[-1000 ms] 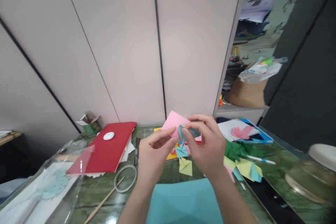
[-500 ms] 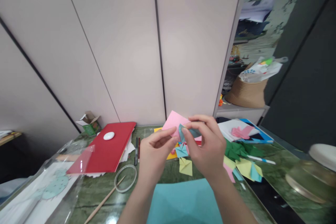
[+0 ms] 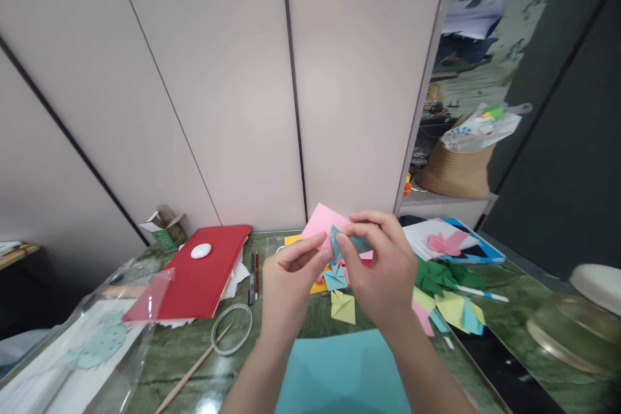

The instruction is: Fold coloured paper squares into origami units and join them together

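My left hand point(image 3: 290, 281) is closed, thumb and forefinger pinched at the lower edge of a pink square of paper point(image 3: 321, 218). Opposite it, my right hand point(image 3: 381, 268) pinches a small grey-blue folded paper point(image 3: 336, 242) between thumb and fingers. The two papers meet between my fingertips, raised above the table, and my fingers hide part of both. Below them lie a light blue folded paper point(image 3: 334, 279) and a yellow folded square point(image 3: 343, 308). A large turquoise sheet point(image 3: 342, 375) is spread beneath my forearms.
Left of my hands are a red folder point(image 3: 204, 278) with a white oval object, a tape ring point(image 3: 231, 352) and a wooden stick point(image 3: 189, 376). To the right are green paper pieces point(image 3: 436, 277), yellow-blue scraps point(image 3: 458, 312) and a lidded jar point(image 3: 577, 317). Cabinet doors rise behind.
My left hand has shifted very slightly right. Both hands keep their pinches, and the papers stay almost in place.
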{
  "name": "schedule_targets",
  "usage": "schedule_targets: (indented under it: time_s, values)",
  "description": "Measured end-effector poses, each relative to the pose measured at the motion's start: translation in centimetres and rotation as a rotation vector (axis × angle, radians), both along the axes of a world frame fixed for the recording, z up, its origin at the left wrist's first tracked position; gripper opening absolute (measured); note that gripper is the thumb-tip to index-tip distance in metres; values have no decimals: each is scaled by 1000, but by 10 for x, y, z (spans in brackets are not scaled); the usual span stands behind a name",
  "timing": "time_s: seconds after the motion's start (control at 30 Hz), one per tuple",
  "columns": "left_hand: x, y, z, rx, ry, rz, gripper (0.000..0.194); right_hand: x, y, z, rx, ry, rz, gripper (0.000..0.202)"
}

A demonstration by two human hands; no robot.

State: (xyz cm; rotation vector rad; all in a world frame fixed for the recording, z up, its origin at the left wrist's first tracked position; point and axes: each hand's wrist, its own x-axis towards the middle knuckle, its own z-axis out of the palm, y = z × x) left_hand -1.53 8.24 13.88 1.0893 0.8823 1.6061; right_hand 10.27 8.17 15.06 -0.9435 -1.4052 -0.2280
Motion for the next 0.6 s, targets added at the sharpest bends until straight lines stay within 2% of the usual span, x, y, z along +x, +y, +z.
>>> schedule_targets:
  time_s: [0.6]
  values:
    - [5, 1, -4, -7, -94, -14, 22, -2, 0, 1, 21, 25, -40, 7]
